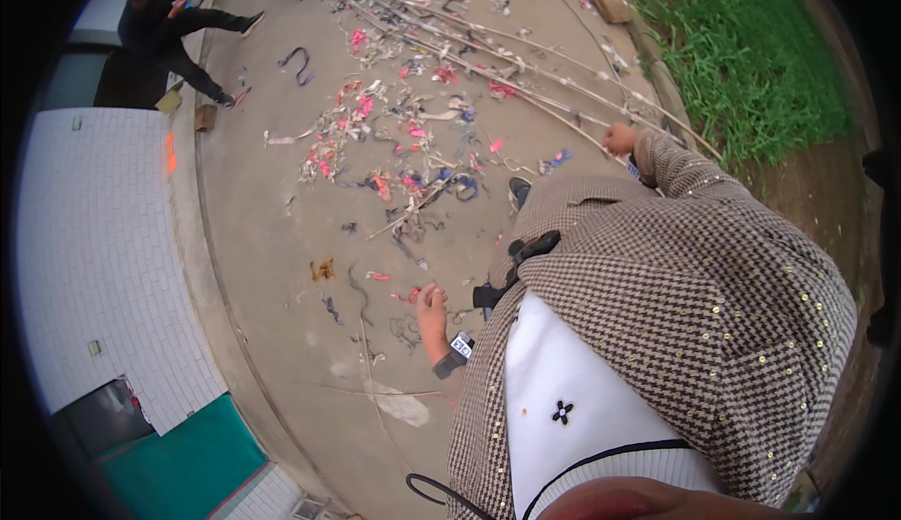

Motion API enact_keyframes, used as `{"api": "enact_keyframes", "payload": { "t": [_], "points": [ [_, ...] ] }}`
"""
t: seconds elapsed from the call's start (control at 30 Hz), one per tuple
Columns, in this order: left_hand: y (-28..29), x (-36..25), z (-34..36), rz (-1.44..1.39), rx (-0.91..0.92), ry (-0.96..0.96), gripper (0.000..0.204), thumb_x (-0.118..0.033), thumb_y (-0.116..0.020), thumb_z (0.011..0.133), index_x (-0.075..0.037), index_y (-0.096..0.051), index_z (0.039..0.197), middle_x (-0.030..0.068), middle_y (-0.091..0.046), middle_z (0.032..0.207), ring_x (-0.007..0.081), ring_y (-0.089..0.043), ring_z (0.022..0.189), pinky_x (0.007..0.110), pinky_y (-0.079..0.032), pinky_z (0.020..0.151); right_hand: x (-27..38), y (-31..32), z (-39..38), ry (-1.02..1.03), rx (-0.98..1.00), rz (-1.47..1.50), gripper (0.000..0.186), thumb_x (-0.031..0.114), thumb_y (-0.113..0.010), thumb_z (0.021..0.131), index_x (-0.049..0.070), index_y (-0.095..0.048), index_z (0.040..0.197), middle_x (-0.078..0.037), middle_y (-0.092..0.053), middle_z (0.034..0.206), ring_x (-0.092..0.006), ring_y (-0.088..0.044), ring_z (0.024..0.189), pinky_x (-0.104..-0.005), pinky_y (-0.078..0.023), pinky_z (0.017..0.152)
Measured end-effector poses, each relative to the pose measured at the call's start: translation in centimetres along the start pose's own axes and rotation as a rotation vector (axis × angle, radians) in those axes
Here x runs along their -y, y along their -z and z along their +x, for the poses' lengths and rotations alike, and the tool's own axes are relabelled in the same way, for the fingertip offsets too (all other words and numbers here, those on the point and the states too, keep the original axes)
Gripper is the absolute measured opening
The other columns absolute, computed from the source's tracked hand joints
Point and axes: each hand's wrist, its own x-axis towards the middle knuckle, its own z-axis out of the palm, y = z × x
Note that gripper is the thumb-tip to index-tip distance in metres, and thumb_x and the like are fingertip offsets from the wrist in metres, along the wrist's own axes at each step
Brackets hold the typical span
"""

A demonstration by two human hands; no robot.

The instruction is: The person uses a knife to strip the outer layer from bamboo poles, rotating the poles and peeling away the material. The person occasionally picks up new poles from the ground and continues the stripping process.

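Observation:
My right hand [619, 140] is closed around one of several long, pale poles [526, 93], which run toward the top of the head view with bits of cloth on them. My left hand [431, 309] hangs low at my side, fingers loosely bent and apart, with no object clearly in it. A small red scrap [379, 275] lies on the concrete near it. Pink, white, blue and grey strips [413, 132] are strewn over the ground between me and the far end. My checked jacket covers much of the lower right.
Another person [155, 27] in dark clothes is at the upper left, legs apart, hands raised together. White tiled surface [94, 267] and green panel [178, 459] line the left beside a concrete edge. Grass [741, 60] borders the right, near a brown block [611, 4].

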Motion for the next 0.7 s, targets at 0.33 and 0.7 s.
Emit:
{"api": "enact_keyframes", "payload": {
  "t": [0.33,0.7],
  "points": [
    [4.0,-3.2,-3.4,0.068,-0.233,-0.033,0.031,-0.018,-0.056,0.089,0.002,-0.056,0.112,0.0059,-0.063,0.087,0.0102,-0.057,0.073,0.025,-0.045,0.062,5.7,-4.1,8.7,0.11,0.028,0.019,0.014,0.014,-0.057,0.078,0.002,-0.065,0.076,-0.008,-0.064,0.063,-0.0175,-0.063,0.054,-0.0317,-0.05,0.047],
    [8.1,-12.4,-0.1,0.179,-0.462,-0.418,0.024,-0.014,-0.056,0.089,0.001,-0.06,0.107,0.0102,-0.065,0.097,0.0173,-0.061,0.089,0.029,-0.047,0.08,16.1,2.6,6.1,0.71,-0.363,0.195,0.02,0.009,-0.053,0.081,0.001,-0.063,0.095,-0.009,-0.066,0.08,-0.0141,-0.061,0.068,-0.029,-0.05,0.062]
  ]
}}
